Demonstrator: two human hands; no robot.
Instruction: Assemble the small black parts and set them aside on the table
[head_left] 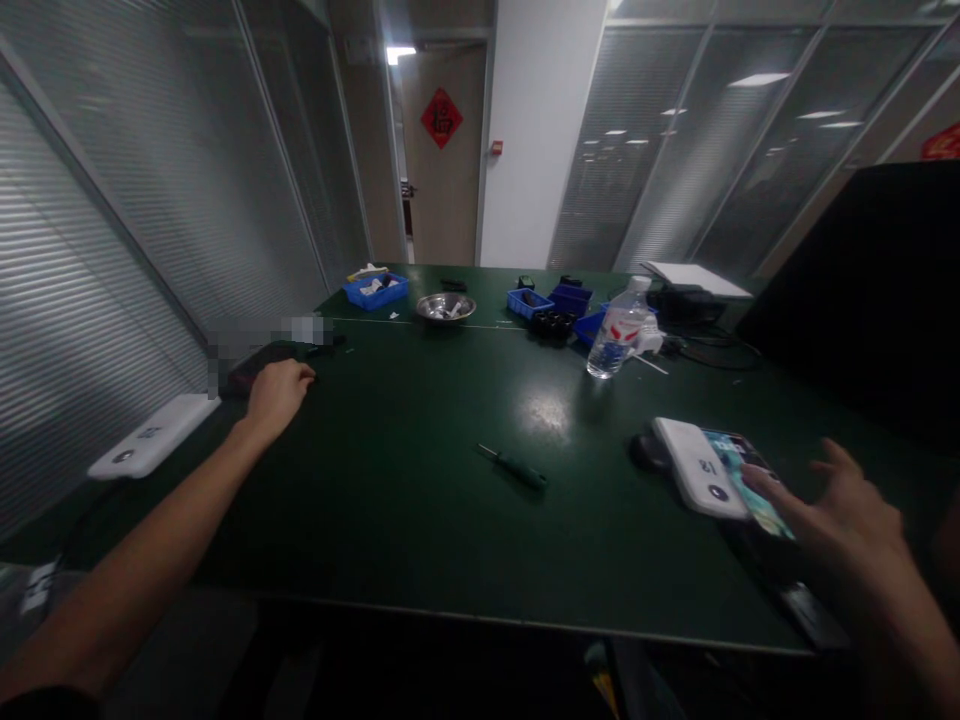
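My left hand (pixel 276 394) reaches far out to the left side of the dark green table (pixel 405 500). Its fingers curl down onto a dark flat object (pixel 255 362) that I cannot make out. My right hand (pixel 840 510) hovers at the right with fingers spread, holding nothing. Its fingertips are just beside a lit phone (pixel 750 480) and a white power bank (pixel 697 466) lying partly on it. A green-handled screwdriver (pixel 514 466) lies in the middle of the table between both hands.
A white device (pixel 154 436) lies at the left edge. A water bottle (pixel 618 333), a metal bowl (pixel 445 306) and blue bins (pixel 376 290) (pixel 556 300) stand at the back. Cables and a laptop (pixel 697 282) are at the back right, beside a black monitor (pixel 862 290).
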